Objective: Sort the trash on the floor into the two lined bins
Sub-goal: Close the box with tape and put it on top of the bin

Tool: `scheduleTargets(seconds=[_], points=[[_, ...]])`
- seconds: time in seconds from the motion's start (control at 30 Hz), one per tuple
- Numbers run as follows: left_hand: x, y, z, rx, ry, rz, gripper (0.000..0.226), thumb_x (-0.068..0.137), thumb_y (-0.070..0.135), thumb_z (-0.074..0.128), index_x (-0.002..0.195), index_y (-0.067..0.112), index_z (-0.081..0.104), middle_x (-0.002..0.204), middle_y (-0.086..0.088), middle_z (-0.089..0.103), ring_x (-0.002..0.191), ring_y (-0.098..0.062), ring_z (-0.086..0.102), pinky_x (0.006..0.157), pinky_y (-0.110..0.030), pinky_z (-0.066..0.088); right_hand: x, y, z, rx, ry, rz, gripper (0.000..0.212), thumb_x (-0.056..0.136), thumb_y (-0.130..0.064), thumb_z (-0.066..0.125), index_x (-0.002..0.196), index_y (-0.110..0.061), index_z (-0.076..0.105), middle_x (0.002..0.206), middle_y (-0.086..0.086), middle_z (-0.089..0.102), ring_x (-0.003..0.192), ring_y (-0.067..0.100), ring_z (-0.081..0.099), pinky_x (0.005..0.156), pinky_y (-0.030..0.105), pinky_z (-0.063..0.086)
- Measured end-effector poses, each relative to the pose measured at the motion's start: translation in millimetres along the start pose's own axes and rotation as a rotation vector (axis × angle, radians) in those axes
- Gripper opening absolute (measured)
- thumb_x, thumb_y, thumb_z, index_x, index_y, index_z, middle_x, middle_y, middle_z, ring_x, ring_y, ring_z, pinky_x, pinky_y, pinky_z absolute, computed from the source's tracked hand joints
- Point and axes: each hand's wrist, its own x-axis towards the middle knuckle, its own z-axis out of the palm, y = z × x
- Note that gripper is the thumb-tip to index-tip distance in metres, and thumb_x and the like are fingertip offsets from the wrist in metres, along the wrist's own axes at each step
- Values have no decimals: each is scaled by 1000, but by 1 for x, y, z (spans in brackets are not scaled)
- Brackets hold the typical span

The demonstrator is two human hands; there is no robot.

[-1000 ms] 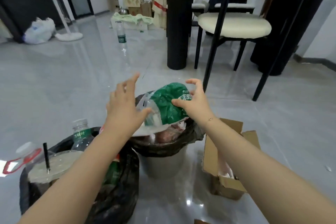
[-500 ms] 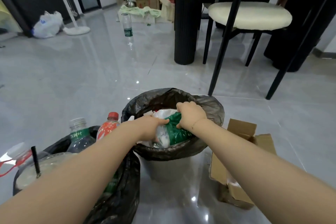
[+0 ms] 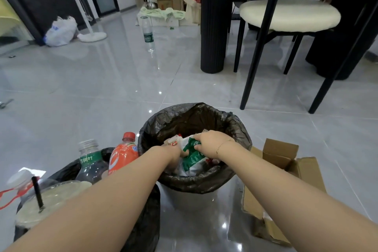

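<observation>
Gripping green wrapper (image 3: 191,157) inside bin (image 3: 243,135): both hands.

Both my hands sit low inside the black-lined round bin (image 3: 235,129), its rim crowding them all around. Left of my left hand (image 3: 173,154), the orange plastic bottle (image 3: 122,155) stands close. Right of my right hand (image 3: 210,143), the open brown cardboard box (image 3: 286,165) blocks. Beyond the bin, grey tiled floor (image 3: 102,92) lies open up to black chair legs (image 3: 255,51).

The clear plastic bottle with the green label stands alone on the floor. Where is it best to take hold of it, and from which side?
Probably grip the clear plastic bottle with the green label around its labelled middle, coming from the near side. It stands upright on the grey tiled floor with open space around it.
</observation>
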Motion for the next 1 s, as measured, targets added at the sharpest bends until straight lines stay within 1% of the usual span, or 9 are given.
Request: scheduleTargets(seconds=[0.13,0.23,0.3,0.37,0.5,0.6,0.77,0.83,1.0], points=[[-13,8,-1,-44,23,44,66,91,13,52,151,22,26,157,-13,20,144,-31,21,116,-40,26,-9,-3,3,-23,22,45,39,100,-27,35,137,-21,45,140,16,46,117,30,53,81,38,47],[-22,18,0,-180,-28,-4,67,75,29,58,139,15,43,159,-16,8,146,-35,8,113,-46,28,-32,0,3,-11,304,9,31,98,-26,36,117,-12,58,118,8,59,112,27,49,88,39,42],[-27,17,3,-403,11,-46,52,57,34,60,97,1,55,127,-23,50,115,-34,50,89,-40,45,-44,5,3,77,569,-4,29,95,-22,40,110,-15,64,114,2,61,113,22,48,103,37,35],[-34,18,10,-602,-18,-27,23,64,29,59,71,11,45,82,-11,55,72,-22,52,67,-31,41,-55,13,6,179,712,51,31,92,-19,44,115,-21,64,124,-4,58,122,18,43,116,37,17],[-46,26,19,-780,-129,32,45,73,36,63,113,17,54,117,-7,54,109,-22,50,104,-38,36,-74,31,22,804,562,232,46,93,0,36,131,-18,56,150,5,35,140,23,29,118,33,20],[-56,39,19,-740,1,130,80,88,28,63,150,34,12,153,-6,21,144,-29,13,116,-39,13,-88,35,30,1060,564,206,49,96,2,31,134,-21,52,148,3,39,137,18,35,116,30,26],[-50,51,28,-379,-25,227,110,73,73,58,136,53,-30,157,-5,-28,145,-34,-18,118,-52,-3,-107,35,31,1464,559,170,47,101,-6,36,146,-22,33,138,-6,42,121,4,38,97,12,36],[-45,61,31,-231,0,284,105,81,69,54,136,49,-33,152,0,-37,144,-38,-18,119,-52,0,-110,35,33,1563,555,196,47,101,-6,37,146,-22,35,131,-8,45,116,4,42,77,3,44],[-33,77,32,68,-24,246,94,91,61,43,137,42,-38,151,6,-40,141,-46,-19,116,-59,1,-113,37,38,1724,537,205,57,95,3,39,142,-29,40,132,-1,54,109,9,57,83,20,52]])
